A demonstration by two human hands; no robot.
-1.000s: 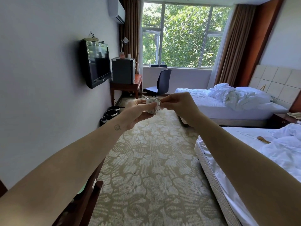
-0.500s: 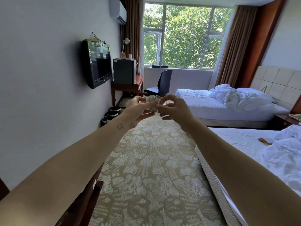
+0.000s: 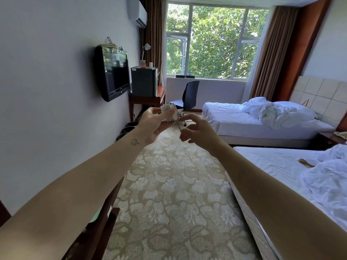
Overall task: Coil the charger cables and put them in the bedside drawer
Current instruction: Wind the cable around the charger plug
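Observation:
A white charger cable (image 3: 170,113) is wound into a tight bundle, held out at arm's length over the carpet. My left hand (image 3: 154,124) grips the bundle between thumb and fingers. My right hand (image 3: 197,131) sits just right of and below it, fingers curled, pinching the thin loose end of the cable that trails down from the bundle. The plug end is hidden among the fingers. A bedside table (image 3: 331,140) stands between the two beds at the right; no open drawer shows.
A near bed (image 3: 272,166) with rumpled white sheets runs along the right, a second bed (image 3: 244,119) beyond it. A wall TV (image 3: 113,73), a desk with a black mini fridge (image 3: 144,81) and a chair (image 3: 189,94) stand ahead. Dark wooden furniture (image 3: 105,222) is at lower left.
My right hand has dropped down and away to the right of the bundle, drawing the loose end with it. My left hand has tilted the bundle slightly upward.

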